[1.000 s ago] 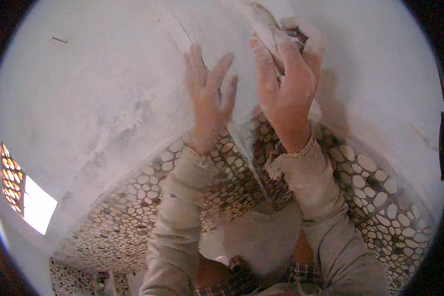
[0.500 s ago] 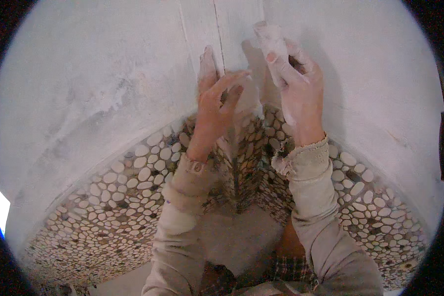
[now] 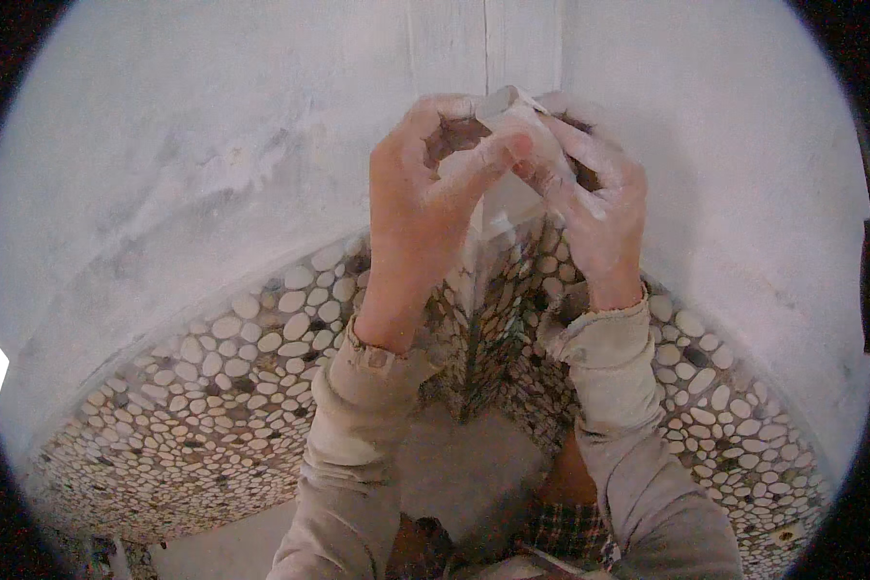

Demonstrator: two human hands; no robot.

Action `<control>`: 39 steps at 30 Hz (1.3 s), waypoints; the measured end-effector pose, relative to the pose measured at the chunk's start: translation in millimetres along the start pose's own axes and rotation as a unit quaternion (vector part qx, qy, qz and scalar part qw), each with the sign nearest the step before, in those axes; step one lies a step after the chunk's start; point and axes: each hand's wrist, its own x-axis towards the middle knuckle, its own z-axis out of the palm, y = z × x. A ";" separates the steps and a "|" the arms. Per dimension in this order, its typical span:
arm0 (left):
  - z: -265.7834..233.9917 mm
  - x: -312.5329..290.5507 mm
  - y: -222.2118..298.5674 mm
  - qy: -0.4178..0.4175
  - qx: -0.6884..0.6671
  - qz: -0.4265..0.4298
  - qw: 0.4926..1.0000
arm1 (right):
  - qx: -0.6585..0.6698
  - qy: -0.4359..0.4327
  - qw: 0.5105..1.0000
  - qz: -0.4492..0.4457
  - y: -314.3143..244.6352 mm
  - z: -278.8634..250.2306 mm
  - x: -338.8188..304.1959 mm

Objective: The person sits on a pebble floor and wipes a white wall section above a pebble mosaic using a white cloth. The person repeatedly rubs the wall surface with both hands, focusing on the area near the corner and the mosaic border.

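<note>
Both of my hands meet at a small folded whitish sheet (image 3: 524, 118) in front of the wall corner. My left hand (image 3: 411, 198) pinches its left side between thumb and fingers. My right hand (image 3: 604, 208), dusted with white powder, grips the right side. The two thumbs lie close together on the near face of the sheet. Its upper end looks rolled or folded over, and the fingers behind it are partly hidden.
Two pale walls (image 3: 193, 126) meet at a corner, where a thin vertical crack (image 3: 486, 48) runs. Grey patches mark the left wall. Pebble cladding (image 3: 232, 387) covers the lower walls on both sides. A light grey surface (image 3: 474, 464) lies low between my forearms.
My left hand has come up from the wall corner and taken hold of the folded sheet. The right hand has lowered slightly with the sheet. The view has shifted a little left.
</note>
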 end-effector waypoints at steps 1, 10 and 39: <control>0.8 -0.3 -0.2 0.003 -0.001 -0.005 1.000 | -0.002 -0.004 1.000 -0.004 -0.3 -2.1 0.5; -1.1 0.7 -3.4 0.020 0.095 -0.009 0.995 | 0.225 -0.060 0.958 0.170 -14.2 -11.0 2.1; 2.8 -0.1 -45.8 0.044 0.221 0.024 0.974 | -0.188 -0.084 0.979 0.010 27.0 0.0 -6.7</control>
